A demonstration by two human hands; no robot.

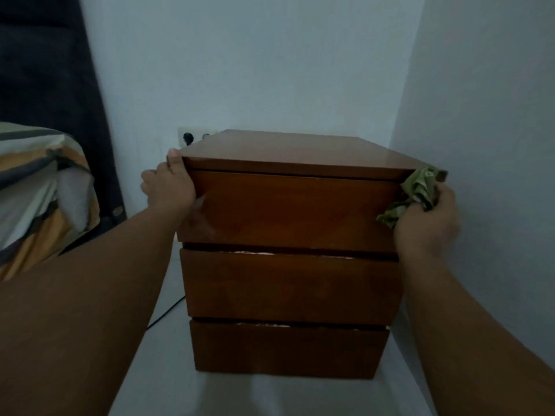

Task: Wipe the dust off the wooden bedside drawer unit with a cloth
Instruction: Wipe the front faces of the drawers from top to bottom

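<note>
A brown wooden drawer unit (288, 211) with three drawer fronts stands on the pale floor in a corner. My left hand (169, 187) grips its top left front corner, thumb on the top edge and fingers around the side. My right hand (428, 219) is at the right edge of the top drawer, closed on a crumpled green cloth (413, 193) that touches the top right front corner. The unit's right side is hidden.
A white wall (480, 145) runs close along the unit's right. Behind its left rear corner sits a wall socket with a black plug (188, 138), and a dark cable (166, 310) trails on the floor. A bed with striped bedding (36, 187) is at the left.
</note>
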